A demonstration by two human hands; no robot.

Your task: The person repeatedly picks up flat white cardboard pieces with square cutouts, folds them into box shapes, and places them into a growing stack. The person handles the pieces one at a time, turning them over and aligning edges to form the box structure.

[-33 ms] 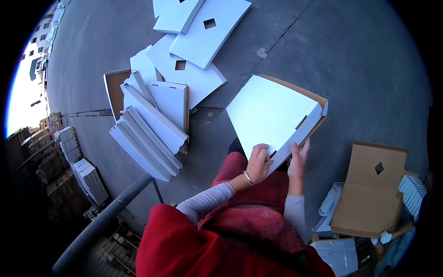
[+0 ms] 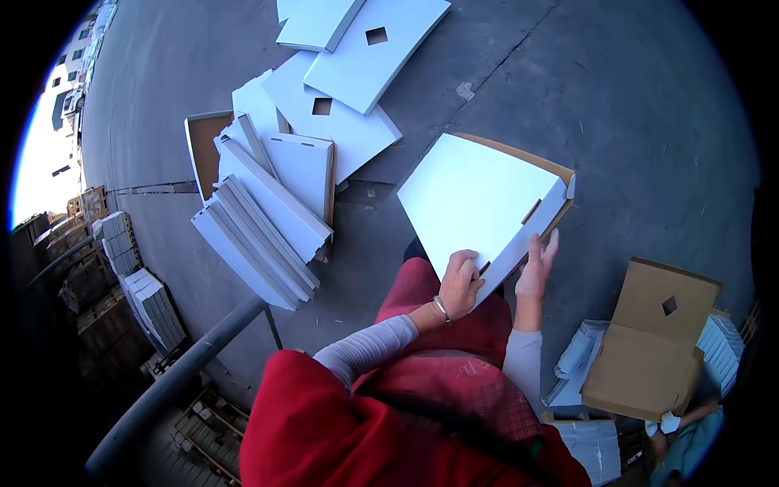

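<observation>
A flat white cardboard box with brown inner faces rests tilted over my lap, its slotted near side toward me. Curled fingers of my left hand grip the near corner by one slot; a bracelet circles that wrist. Against the same slotted side, farther right, my right hand has its thumb and fingers stretched out, palm turned to the cardboard. Whether its fingertips touch the box I cannot tell. The box's underside is hidden.
Finished-looking white boxes lie in a loose heap on the floor at far left, beside folded ones. A metal rail runs at lower left. At right, another person's hands are by an open brown box. Stacked goods stand left.
My right hand has shifted slightly right, its fingers straighter and farther from the box's side. My left hand moved a little right along the near corner. The other person's brown box shifted slightly.
</observation>
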